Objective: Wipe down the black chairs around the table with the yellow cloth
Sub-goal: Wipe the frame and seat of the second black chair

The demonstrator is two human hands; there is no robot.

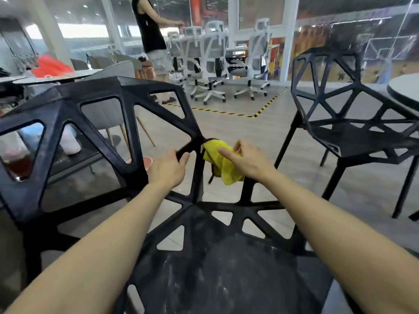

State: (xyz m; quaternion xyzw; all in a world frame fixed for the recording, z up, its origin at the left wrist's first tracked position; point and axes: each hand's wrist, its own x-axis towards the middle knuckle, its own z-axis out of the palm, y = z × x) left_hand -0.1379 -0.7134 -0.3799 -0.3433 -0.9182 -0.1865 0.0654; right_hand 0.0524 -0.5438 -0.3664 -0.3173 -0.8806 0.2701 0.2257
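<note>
A black lattice chair [127, 123] fills the foreground, its dusty seat right below me and its back rising to the left. My left hand [169, 167] grips a strut at the edge of the chair's back. My right hand [248, 158] holds the yellow cloth [221, 163] bunched against the corner strut beside it. A second black lattice chair [353, 134] stands upright at the right, apart from both hands.
A round table's edge [401, 91] shows at the far right. Another table [52, 79] with a red bag stands at the back left. A person [154, 37] stands by several white office chairs [213, 62]. Yellow-black floor tape [260, 109] crosses the floor.
</note>
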